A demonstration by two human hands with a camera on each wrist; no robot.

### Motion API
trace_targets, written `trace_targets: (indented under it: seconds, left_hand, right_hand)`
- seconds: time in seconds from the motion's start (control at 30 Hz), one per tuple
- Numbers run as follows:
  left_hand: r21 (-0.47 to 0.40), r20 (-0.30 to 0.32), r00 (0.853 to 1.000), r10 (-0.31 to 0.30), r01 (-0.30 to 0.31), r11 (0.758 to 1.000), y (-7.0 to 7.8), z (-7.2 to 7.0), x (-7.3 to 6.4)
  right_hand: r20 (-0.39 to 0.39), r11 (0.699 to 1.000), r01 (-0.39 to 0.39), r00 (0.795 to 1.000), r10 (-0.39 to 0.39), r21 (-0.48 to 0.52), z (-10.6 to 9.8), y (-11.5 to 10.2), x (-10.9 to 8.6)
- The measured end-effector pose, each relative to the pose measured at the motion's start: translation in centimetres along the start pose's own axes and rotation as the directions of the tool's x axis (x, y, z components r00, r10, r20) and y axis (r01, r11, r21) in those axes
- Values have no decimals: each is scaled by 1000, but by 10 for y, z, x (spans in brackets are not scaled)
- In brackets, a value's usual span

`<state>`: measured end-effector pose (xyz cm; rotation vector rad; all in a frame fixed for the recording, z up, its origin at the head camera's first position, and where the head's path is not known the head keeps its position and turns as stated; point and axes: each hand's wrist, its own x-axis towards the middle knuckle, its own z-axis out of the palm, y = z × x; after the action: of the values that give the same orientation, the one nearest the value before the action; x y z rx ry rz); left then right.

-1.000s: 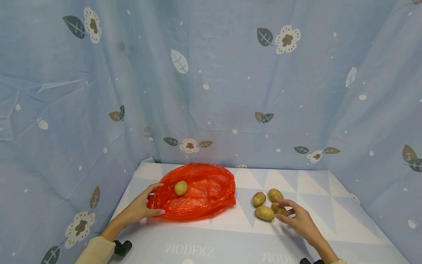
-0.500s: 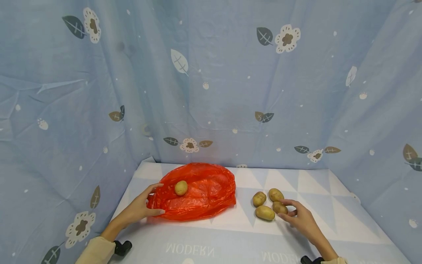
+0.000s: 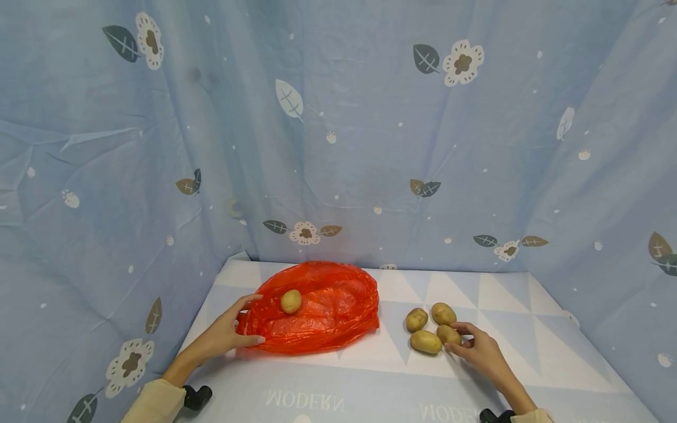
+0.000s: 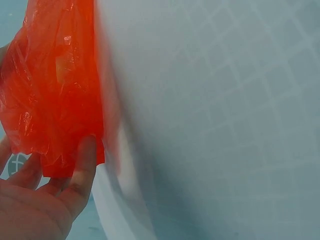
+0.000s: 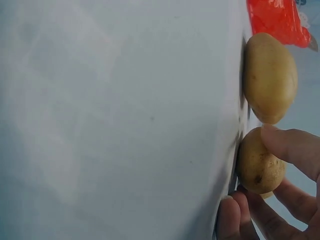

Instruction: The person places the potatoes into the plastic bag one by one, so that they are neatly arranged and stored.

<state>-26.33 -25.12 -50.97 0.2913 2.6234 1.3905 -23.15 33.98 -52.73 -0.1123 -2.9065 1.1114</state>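
A red plastic bag lies on its side on the table, one potato showing at its left part. My left hand holds the bag's left end, thumb on the near side and fingers on the far side. To the right, my right hand has thumb and fingers around a small potato, low at the table surface. Beside it lies an oblong potato. Two more potatoes, one on the left and one at the back, lie close behind.
A table with a white and pale blue patterned cover carries everything. Blue curtains with flowers and leaves stand behind and at both sides. A black wrist-camera mount sits at my left wrist.
My right hand and the small potato have shifted slightly right, opening more of the potato to view beside the oblong one. The left hand and the bag have stayed still.
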Motion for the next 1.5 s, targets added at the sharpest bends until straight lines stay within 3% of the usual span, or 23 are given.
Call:
trace_targets:
  seconds: [0.3,0.6,1.07,1.5]
  left_hand:
    - [-14,6,1000,2,-1,1000,2,1,0]
    - [-24,6,999,-34,34,999,4,2,2]
    - [-10,4,1000,-13,13,1000,3,2,4]
    - [-21,1,999,-43,43,999,4,2,2]
  right_hand:
    - [-12,1000,-11,1000,10,-22,2,0,3]
    - [-39,999,-16,999,14,-30,0,1,1]
    - [-80,999,-16,997,19,31,-12,-12,-3]
    - [-77,997,-13,997,18,71,-12,-26,-5]
